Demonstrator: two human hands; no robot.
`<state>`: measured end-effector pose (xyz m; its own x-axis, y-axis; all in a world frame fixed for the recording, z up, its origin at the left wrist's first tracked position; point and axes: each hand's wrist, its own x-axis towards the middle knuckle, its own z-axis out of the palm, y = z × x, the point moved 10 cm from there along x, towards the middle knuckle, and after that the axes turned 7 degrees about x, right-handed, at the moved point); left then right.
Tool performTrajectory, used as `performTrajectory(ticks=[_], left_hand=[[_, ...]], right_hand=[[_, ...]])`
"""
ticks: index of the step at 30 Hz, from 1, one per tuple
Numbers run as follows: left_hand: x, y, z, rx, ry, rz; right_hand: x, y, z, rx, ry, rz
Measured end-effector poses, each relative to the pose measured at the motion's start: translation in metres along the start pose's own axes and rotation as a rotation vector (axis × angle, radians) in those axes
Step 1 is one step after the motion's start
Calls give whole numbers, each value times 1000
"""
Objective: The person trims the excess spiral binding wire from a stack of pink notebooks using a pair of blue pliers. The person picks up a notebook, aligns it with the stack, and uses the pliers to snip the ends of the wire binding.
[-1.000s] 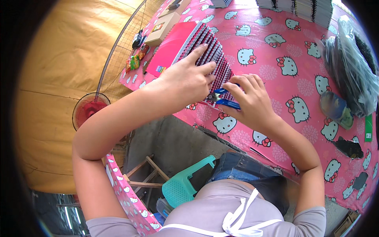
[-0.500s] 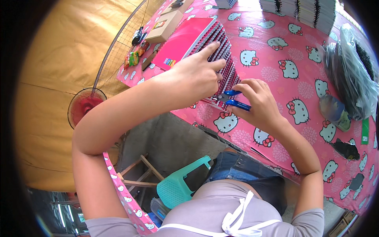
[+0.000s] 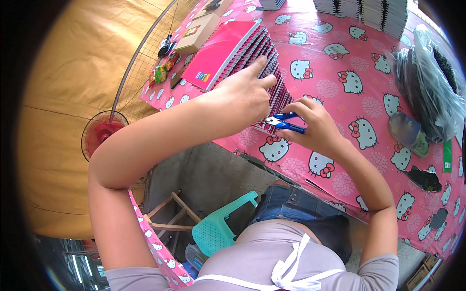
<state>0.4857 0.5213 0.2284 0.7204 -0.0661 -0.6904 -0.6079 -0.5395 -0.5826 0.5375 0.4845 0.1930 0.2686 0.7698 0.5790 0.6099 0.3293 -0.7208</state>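
A stack of spiral-bound notebooks (image 3: 264,53) with bright pink covers stands on the table, its wire-bound edges fanned out toward me. Against those bindings rests my left hand (image 3: 245,94), index and middle fingers stretched apart; its thumb is hidden. My right hand (image 3: 315,121) is closed around small wire cutters (image 3: 291,127) with blue handles. The cutters' handles are spread, and their metal jaws point left at the low near corner of the stack, just beside my left hand. Whether the jaws touch a wire is too small to tell.
A pink patterned cloth (image 3: 335,87) covers the table. Cardboard boxes (image 3: 196,34) and small snack packets (image 3: 158,75) lie beyond the stack. Spiral-bound books (image 3: 383,17) stand at the far right, near a plastic bag (image 3: 429,87). Below are a turquoise stool (image 3: 213,235) and a fan (image 3: 104,136).
The view has shifted slightly. My left index finger has bent and drawn in a little. The cutters stay at the stack's near corner, their jaws turned slightly.
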Motion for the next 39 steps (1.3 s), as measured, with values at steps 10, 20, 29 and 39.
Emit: performTrajectory(ticks=[10, 20, 29, 39], left_hand=[[5, -2, -8, 7, 22, 7], [-1, -7, -8, -133, 54, -16], [0, -6, -10, -81, 32, -20], [12, 4, 4, -65, -105, 34]], right_hand=[[-20, 58, 45, 697, -420, 834], [-10, -4, -3, -61, 86, -20], [-15, 57, 47, 682, -372, 811], [-14, 3, -3, -139, 38, -113]])
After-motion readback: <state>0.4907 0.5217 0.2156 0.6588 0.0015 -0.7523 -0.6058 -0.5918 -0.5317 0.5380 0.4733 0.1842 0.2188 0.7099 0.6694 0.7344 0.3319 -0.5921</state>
